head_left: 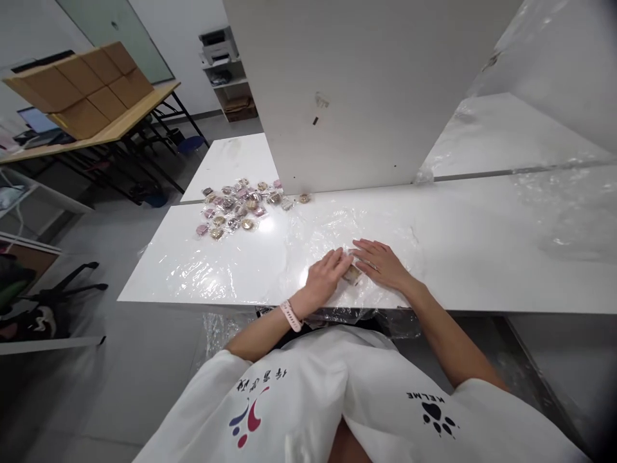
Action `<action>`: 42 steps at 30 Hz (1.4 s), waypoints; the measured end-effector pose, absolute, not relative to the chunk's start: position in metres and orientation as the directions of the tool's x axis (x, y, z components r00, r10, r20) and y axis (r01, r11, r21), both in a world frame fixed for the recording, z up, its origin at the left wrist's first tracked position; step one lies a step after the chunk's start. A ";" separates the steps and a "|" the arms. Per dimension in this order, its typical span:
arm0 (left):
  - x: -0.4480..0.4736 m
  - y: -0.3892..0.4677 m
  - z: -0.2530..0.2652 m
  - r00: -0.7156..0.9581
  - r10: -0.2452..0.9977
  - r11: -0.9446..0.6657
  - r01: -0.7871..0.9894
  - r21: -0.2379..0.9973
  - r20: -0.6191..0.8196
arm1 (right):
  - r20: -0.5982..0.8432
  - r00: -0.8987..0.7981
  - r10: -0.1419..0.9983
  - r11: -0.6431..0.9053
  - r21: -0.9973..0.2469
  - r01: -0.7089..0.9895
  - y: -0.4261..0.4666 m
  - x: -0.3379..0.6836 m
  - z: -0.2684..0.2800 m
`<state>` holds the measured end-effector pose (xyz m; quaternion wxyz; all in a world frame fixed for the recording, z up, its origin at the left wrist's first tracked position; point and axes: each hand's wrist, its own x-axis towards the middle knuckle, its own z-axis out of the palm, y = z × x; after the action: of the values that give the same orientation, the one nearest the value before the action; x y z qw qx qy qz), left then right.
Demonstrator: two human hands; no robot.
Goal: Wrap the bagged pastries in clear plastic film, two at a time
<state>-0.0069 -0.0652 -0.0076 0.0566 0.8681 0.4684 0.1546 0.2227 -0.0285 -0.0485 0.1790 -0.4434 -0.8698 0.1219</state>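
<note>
My left hand [328,275], with a pale pink band at its wrist, lies over a clear plastic sheet [315,225] near the table's front edge. Its fingers are stretched forward and close to one another. Opposite it, my right hand [383,263] rests with fingers extended and slightly apart, pointing toward the left hand. Between the two lies a small gold-brown packet [353,275], partly covered by the fingers, with clear plastic about it. Neither hand visibly grips it; what the fingertips touch is partly hidden.
Several small wrapped round pieces [241,204], pink, gold and dark, are heaped at the left back of the white table [482,257]. A tall white panel [366,83] rises behind. More clear plastic [563,206] lies at the right. Cardboard boxes [91,87] stand on another table.
</note>
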 end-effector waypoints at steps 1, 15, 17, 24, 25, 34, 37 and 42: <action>0.003 -0.075 -0.019 0.521 0.832 -0.554 0.800 0.230 0.189 | 0.210 -0.530 0.822 0.568 -0.386 0.727 -0.025 0.223 -0.049; -0.095 -0.154 -0.007 0.563 0.825 -0.551 0.788 0.274 0.039 | 0.300 -0.278 0.912 0.377 -0.354 0.856 -0.200 0.227 -0.024; -0.108 -0.158 -0.013 0.493 0.861 -0.509 0.825 0.247 0.127 | 0.299 -0.225 0.927 0.321 -0.326 0.889 -0.215 0.206 -0.037; -0.120 -0.153 -0.010 0.444 0.868 -0.492 0.824 0.280 0.221 | 0.239 -0.255 0.937 0.348 -0.574 0.741 -0.148 0.168 -0.010; -0.122 -0.156 -0.010 0.424 0.875 -0.478 0.833 0.279 0.234 | 0.189 -0.230 0.955 0.298 -0.608 0.736 -0.133 0.166 -0.007; -0.145 -0.176 0.006 0.205 0.842 -0.337 0.922 0.192 0.499 | 0.152 -0.623 0.767 0.563 -0.625 0.541 -0.070 0.161 -0.031; -0.133 -0.157 0.032 0.143 0.759 -0.271 0.956 0.109 0.636 | 0.201 -0.509 0.837 0.448 -0.786 0.426 -0.068 0.168 -0.029; -0.077 -0.074 0.064 0.187 0.738 -0.351 0.927 0.132 0.648 | 0.163 -0.117 0.980 0.187 -0.953 0.237 -0.074 0.176 -0.020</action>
<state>-0.0769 -0.0742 0.0643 -0.1466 0.7564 0.5504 0.3216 0.1765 -0.0739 -0.0199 0.4517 -0.4875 -0.6241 0.4108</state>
